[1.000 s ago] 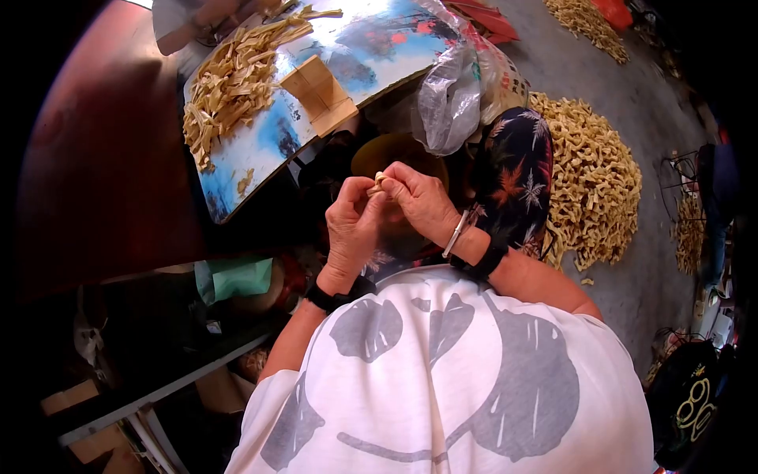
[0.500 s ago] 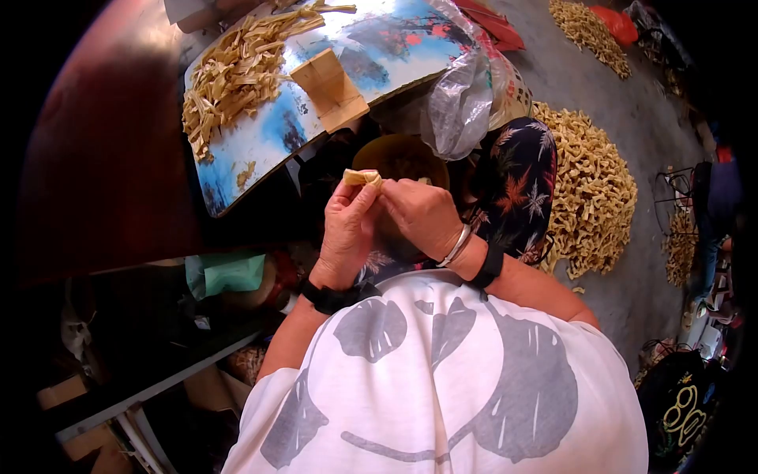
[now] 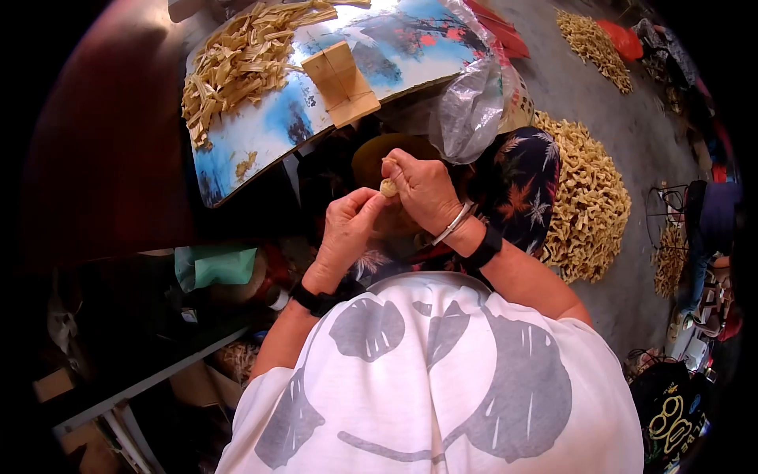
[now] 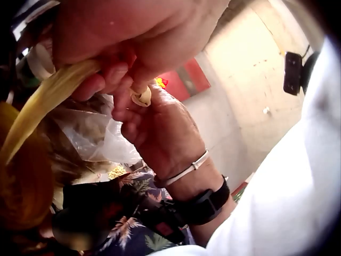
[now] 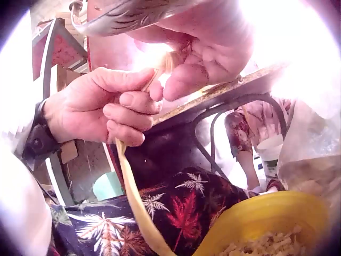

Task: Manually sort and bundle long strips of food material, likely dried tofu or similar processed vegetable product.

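My left hand [image 3: 346,227] pinches a long pale yellow strip [image 5: 134,194] between thumb and forefinger. The strip's loose tail runs out below the curled fingers and hangs over the lap in the right wrist view. My right hand [image 3: 426,191] grips the strip's other end, just beyond the left fingertips. Between the two hands a small rounded fold [image 3: 388,188] of the strip shows; in the left wrist view this coil [image 4: 143,97] sits at the right fingers. Below the hands stands a yellow bowl [image 5: 256,210] with small pale pieces in it.
A painted table [image 3: 276,154] ahead bears a heap of strips [image 3: 237,71] and an angled wooden piece [image 3: 339,85]. A clear plastic bag [image 3: 470,114] hangs at its right edge. Right of the patterned knee, a large pile of short pieces [image 3: 588,209] covers the floor.
The folded piece, held flat and high in the left fingers half a second ago, now shows as a small round end. My right hand has moved slightly forward; my left hand sits slightly lower.
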Available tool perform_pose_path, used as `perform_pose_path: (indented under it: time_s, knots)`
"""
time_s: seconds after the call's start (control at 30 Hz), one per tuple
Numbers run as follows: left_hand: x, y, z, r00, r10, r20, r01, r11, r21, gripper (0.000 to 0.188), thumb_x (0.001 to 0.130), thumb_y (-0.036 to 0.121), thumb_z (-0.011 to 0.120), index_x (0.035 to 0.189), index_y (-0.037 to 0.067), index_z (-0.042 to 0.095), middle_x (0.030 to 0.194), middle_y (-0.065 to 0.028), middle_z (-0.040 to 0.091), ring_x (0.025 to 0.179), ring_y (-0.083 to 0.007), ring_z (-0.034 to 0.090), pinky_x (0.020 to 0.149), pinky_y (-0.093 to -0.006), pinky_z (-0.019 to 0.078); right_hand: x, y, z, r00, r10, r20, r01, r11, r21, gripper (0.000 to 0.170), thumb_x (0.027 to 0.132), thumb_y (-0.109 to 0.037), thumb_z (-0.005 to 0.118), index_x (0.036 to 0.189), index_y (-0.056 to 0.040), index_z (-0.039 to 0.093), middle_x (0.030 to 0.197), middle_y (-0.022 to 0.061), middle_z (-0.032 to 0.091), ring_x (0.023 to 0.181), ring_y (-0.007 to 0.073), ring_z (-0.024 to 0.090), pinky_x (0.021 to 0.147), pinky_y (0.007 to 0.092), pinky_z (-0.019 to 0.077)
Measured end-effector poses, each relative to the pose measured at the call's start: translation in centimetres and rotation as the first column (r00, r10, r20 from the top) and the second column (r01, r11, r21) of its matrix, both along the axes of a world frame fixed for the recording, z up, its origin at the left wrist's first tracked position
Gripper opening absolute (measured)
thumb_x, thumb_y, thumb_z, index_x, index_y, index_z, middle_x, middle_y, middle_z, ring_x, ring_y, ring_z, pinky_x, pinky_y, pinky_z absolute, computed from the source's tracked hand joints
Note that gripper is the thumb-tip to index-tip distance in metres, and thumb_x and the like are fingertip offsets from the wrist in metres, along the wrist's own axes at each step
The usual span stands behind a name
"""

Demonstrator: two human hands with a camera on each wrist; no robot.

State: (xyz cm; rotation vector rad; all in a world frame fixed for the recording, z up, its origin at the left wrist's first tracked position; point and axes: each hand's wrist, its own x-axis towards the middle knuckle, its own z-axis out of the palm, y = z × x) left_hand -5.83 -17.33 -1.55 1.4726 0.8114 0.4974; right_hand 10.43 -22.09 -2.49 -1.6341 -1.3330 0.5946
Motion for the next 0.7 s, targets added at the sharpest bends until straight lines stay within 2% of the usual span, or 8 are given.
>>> perform_pose_path:
  time_s: [0.03,0.13,0.23,0.33,0.37,0.47,0.63,0.7]
  knots:
    - [0.1,0.2,-0.1,1.0,0.025,-0.01,-0.024,0.991,0.131,0.021,0.099,0.021,0.059,0.094,0.003,0.068,0.075,0.0056,0.059,0.066,-0.0015,0.046,0.058,-0.0186,0.0377,0.1,0.1,0.2,0.999,0.007,-0.054,-0.009,1.0,-0.024,0.019,0.096,-0.025,0.058,0.1,-0.0067,0.063,0.079,0.0167,0.067,0.064,0.0317,0.066,0.056,0.0387,0.0517]
    - [-0.1,0.8,0.3,0.994,0.091,-0.055,-0.086,0.993,0.078,0.021,0.095,0.016,0.062,0.09,-0.003,0.068,0.072,0.002,0.061,0.069,-0.0048,0.053,0.063,-0.0237,0.0458,0.2,0.1,1.8,0.847,0.131,-0.515,-0.199,0.977,-0.078,0.015,0.093,-0.022,0.064,0.095,-0.0063,0.063,0.072,0.0052,0.065,0.058,0.0145,0.062,0.05,0.0303,0.0482]
    - [-0.3,1.0,-0.4,0.998,0.057,0.004,-0.058,0.994,0.095,0.02,0.098,0.019,0.06,0.09,0.002,0.068,0.072,0.0048,0.059,0.063,-0.0019,0.047,0.056,-0.0187,0.0365,0.7,0.4,1.1,0.678,0.184,-0.711,-0.323,0.944,-0.064,0.013,0.089,-0.018,0.069,0.093,-0.0065,0.062,0.07,-0.0041,0.057,0.06,0.0031,0.053,0.05,0.0222,0.0436]
    - [-1.1,1.4,0.1,1.0,0.004,-0.004,-0.003,0.999,0.047,0.02,0.099,0.02,0.059,0.091,0.005,0.068,0.071,0.0066,0.057,0.058,-0.0001,0.042,0.052,-0.0168,0.0311,2.3,0.9,1.8,0.743,0.162,-0.65,-0.338,0.928,-0.155,0.014,0.088,-0.017,0.069,0.094,-0.0063,0.062,0.072,-0.005,0.056,0.059,0.003,0.05,0.051,0.0197,0.0415]
    - [-1.2,1.9,0.4,1.0,-0.01,-0.006,0.01,1.0,0.025,0.02,0.099,0.02,0.059,0.091,0.005,0.068,0.071,0.0069,0.057,0.057,0.0001,0.041,0.051,-0.017,0.0304,2.5,1.3,2.1,0.695,0.163,-0.7,-0.363,0.92,-0.147,0.008,0.092,-0.011,0.064,0.097,-0.007,0.06,0.071,-0.005,0.053,0.056,0.0017,0.044,0.048,0.0175,0.0331]
    - [-0.6,3.3,1.8,0.999,0.022,-0.035,-0.022,1.0,-0.003,0.016,0.094,0.015,0.064,0.089,0.001,0.068,0.068,0.0057,0.055,0.063,-0.0023,0.046,0.054,-0.0212,0.0368,3.1,2.7,2.9,0.665,0.171,-0.727,-0.379,0.916,-0.132,0.008,0.093,-0.012,0.064,0.098,-0.0065,0.062,0.072,-0.0041,0.053,0.057,0.0022,0.045,0.049,0.0183,0.0347]
    - [0.6,9.4,2.7,0.992,0.122,-0.043,-0.062,0.74,0.67,0.01,0.095,0.008,0.061,0.097,0.001,0.067,0.07,-0.0015,0.057,0.064,-0.0078,0.05,0.058,-0.0257,0.0437,5.1,8.0,4.6,0.86,0.14,-0.491,-0.177,0.984,-0.029,0.021,0.098,-0.024,0.06,0.094,-0.0034,0.064,0.071,-0.0013,0.063,0.058,0.0067,0.058,0.053,0.0234,0.0473]
    - [2.1,11.6,4.3,0.98,0.197,-0.017,-0.133,0.72,0.681,0.012,0.095,0.011,0.061,0.093,0.001,0.067,0.066,-0.0021,0.055,0.062,-0.0077,0.048,0.056,-0.0261,0.0412,5.1,10.4,4.9,0.951,0.067,-0.302,-0.048,0.996,0.07,0.02,0.098,-0.022,0.059,0.093,-0.0032,0.063,0.07,0.0028,0.064,0.055,0.0102,0.059,0.053,0.0261,0.048]
